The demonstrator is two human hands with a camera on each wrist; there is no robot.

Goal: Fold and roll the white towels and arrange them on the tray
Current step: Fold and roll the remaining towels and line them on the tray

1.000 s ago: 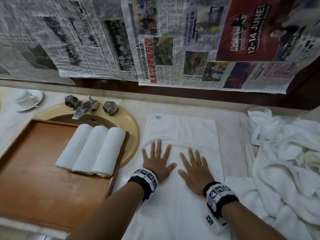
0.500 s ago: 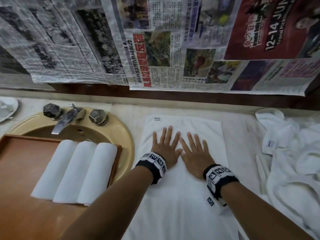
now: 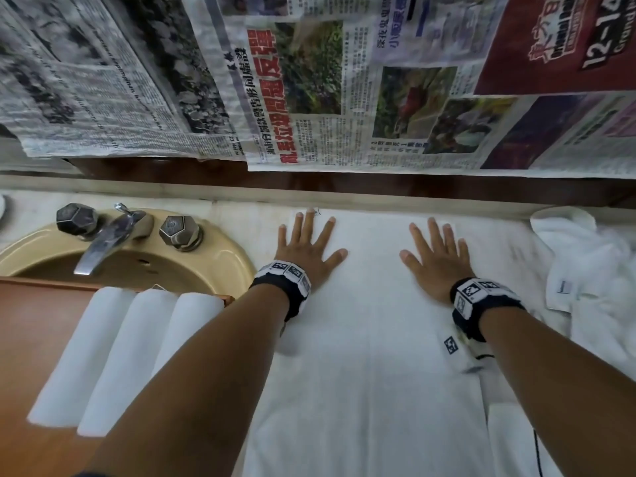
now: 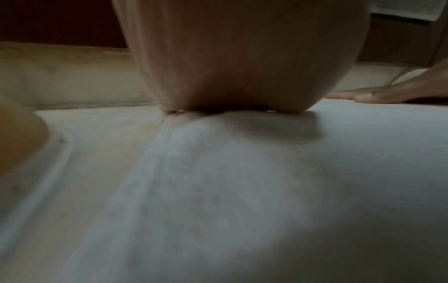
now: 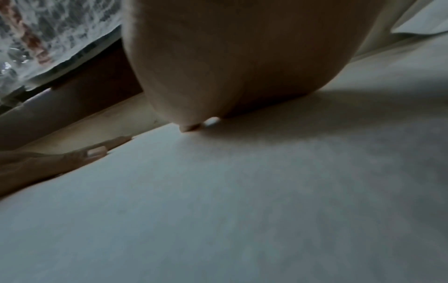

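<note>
A folded white towel (image 3: 371,339) lies flat lengthwise on the marble counter. My left hand (image 3: 306,246) presses flat near its far left corner, fingers spread and straight. My right hand (image 3: 437,256) lies flat near its far right corner, fingers also spread. Three rolled white towels (image 3: 127,352) sit side by side on the wooden tray (image 3: 31,325) at the left. In the left wrist view the palm (image 4: 232,76) rests on the towel (image 4: 242,191). The right wrist view shows the palm (image 5: 242,67) on the same cloth (image 5: 242,201).
A beige sink (image 3: 220,249) with a chrome tap (image 3: 106,235) lies behind the tray. A heap of loose white towels (image 3: 592,277) is at the right. Newspaper sheets (image 3: 309,80) hang on the wall behind the counter.
Both hands slid from the towel's middle to its far end and spread apart toward the two far corners. The camera has tilted closer to the counter.
</note>
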